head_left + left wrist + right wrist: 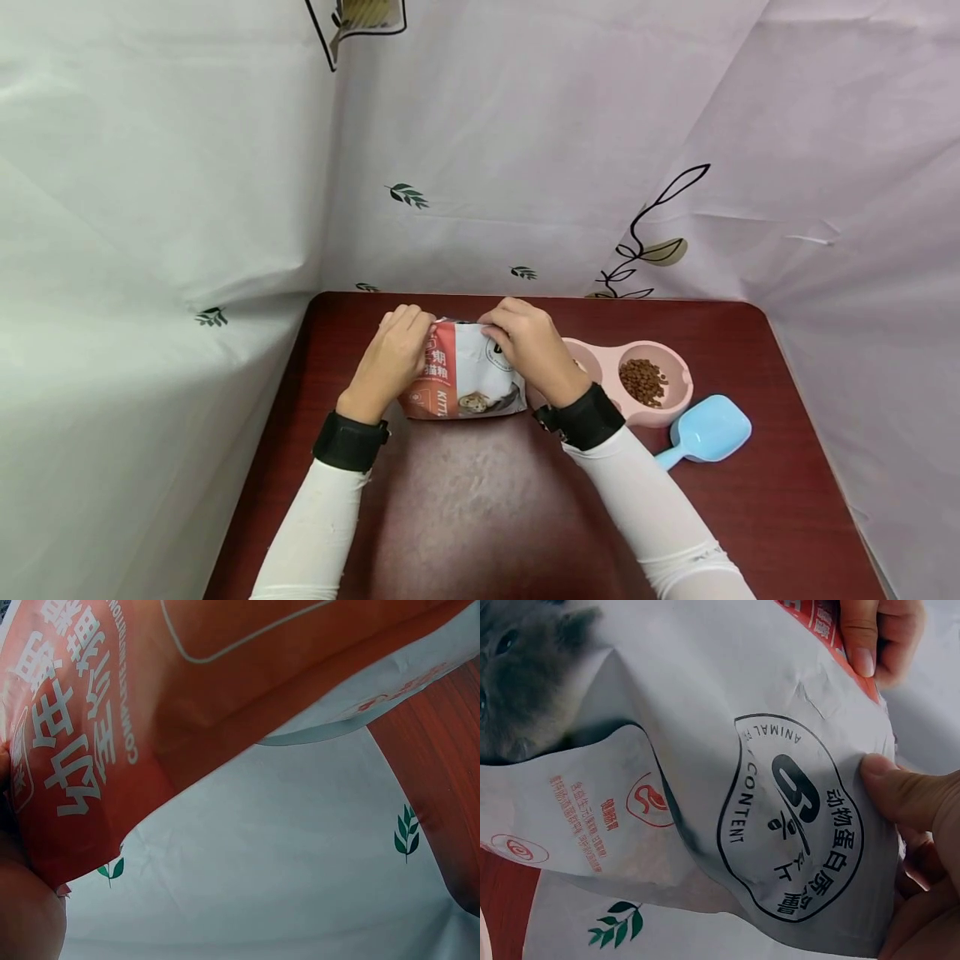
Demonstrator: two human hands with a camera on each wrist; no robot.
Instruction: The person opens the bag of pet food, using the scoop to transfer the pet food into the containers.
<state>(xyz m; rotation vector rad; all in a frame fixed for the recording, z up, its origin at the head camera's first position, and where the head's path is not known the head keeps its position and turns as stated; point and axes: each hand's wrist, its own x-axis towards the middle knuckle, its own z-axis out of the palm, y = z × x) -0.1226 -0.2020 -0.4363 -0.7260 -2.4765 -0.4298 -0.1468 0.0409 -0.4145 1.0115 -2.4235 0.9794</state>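
Observation:
A white and orange-red bag of cat food (480, 367), printed with a cat picture and the letters KITT, stands at the back middle of the table. My left hand (392, 358) grips its top left corner, fingers over the upper edge. On the other side, my right hand (534, 343) pinches the same top edge between thumb and curled fingers. The right wrist view shows the right thumb (900, 787) pressed on the white front panel of the bag. In the left wrist view the orange side of the bag (202, 697) fills the upper part.
Right of the bag sits a pink double pet bowl (678, 404), partly hidden by my right hand and wrist. Brown kibble (642, 382) lies in its right hollow. A light blue scoop (712, 429) rests in front of it on the dark red table (765, 517). Patterned white cloth hangs behind.

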